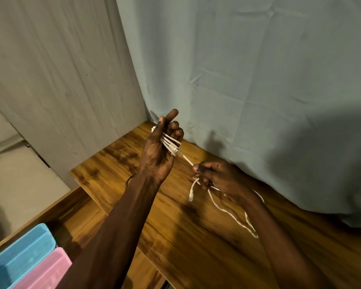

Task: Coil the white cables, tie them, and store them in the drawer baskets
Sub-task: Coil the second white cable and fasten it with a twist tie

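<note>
Behind everything hung a pale blue-green curtain [258, 90], with a beige curtain [56, 80] to its left; the two met at the far corner of the desk.

The wooden desk [196, 236] ran beneath both my arms, its far edge against the blue-green curtain. Below its left edge lay the open wooden drawer [75, 209], holding a blue basket [19, 253] and, touching it on the near side, a pink basket [48, 272].

My left hand [158, 151] was raised above the far corner of the desk, palm toward me, index finger straight and pointing up, the other fingers bent. Several turns of the white cable [171, 143] were wound around those fingers, so the hand was clamped on the coil.

My right hand [215, 176] sat lower, near the far edge of the desk, fingers curled together and pinching the same cable. A taut length ran between the two hands.

From my right hand the slack cable hung in a loose loop over the desk, toward its right side. A short end bearing the white connector [191, 196] dangled just beside my right fingers.

A dark band [129, 180] circled my left wrist.
</note>
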